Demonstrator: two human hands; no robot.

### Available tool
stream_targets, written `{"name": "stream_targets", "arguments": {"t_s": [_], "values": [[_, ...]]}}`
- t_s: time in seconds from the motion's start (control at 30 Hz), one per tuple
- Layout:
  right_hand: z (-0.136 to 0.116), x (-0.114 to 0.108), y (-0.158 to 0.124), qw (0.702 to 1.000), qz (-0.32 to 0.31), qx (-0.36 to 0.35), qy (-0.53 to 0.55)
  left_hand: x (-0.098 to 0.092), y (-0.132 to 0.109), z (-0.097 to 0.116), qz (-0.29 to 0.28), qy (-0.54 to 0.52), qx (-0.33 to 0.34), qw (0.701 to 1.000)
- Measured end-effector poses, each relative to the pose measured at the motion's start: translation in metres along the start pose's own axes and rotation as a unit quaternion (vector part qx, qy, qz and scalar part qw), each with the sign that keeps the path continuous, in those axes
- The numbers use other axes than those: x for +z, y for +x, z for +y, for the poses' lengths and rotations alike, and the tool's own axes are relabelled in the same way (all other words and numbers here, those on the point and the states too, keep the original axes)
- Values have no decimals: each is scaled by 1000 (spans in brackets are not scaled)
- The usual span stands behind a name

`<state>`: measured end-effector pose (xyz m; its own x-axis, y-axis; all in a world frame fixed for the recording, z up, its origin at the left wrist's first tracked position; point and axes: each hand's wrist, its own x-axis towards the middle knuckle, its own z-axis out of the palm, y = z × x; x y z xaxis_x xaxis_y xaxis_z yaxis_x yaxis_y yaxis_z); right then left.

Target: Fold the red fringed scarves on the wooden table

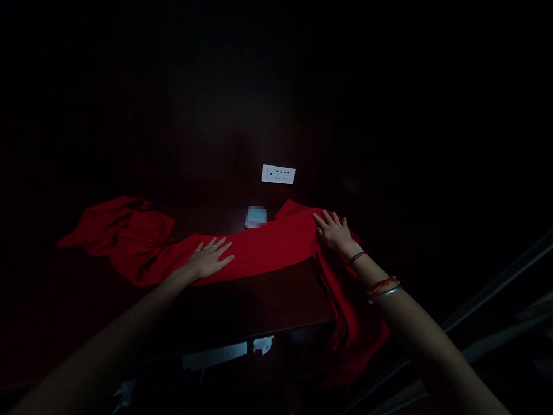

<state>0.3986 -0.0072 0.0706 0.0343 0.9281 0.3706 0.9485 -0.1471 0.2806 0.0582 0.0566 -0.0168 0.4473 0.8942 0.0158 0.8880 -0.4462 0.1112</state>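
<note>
Left hand [210,259] and right hand [333,233], palms wide and flat, pin a red scarf [263,251] smooth on the dark table [259,300]; one end hangs over the edge.

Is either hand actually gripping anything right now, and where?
Nothing is gripped: the left hand and right hand both lie flat, fingers spread, on the red cloth.

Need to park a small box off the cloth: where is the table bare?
Widest bare strip of table: between the red cloth and the near edge, between the forearms. A narrower patch between the white socket plate and the cloth holds a small pale item. Left hand and right hand lie flat on the cloth. Beyond is too dark to judge.
</note>
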Motion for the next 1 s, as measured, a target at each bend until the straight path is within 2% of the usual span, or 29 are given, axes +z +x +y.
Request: {"name": "stream_targets", "arguments": {"t_s": [0.07,0.1,0.17,0.27,0.37,0.5,0.67,0.8,1.0], "values": [[-5,-6,-1,1000,12,6,7,-2,1,-1,-13,-2,4,1000],[-10,-9,-4,1000,20,-14,10,-4,4,-1,-22,-5,8,1000],[-22,-12,-14,995,11,-98,21,-11,16,-2,-30,-6,27,999],[-43,-7,-32,966,-32,-255,30,-26,45,4,-3,7,86,996],[-60,4,-43,944,-5,-329,14,-36,75,16,14,-4,124,992],[-68,14,-40,937,33,-346,-29,-34,101,30,-5,-113,114,987],[-62,17,-32,929,36,-364,-54,-25,117,36,-24,-188,80,979],[-59,18,-35,928,51,-365,-55,-28,122,38,-36,-250,78,964],[-59,22,-28,925,81,-366,-67,-32,119,39,1,-354,54,934]]}}
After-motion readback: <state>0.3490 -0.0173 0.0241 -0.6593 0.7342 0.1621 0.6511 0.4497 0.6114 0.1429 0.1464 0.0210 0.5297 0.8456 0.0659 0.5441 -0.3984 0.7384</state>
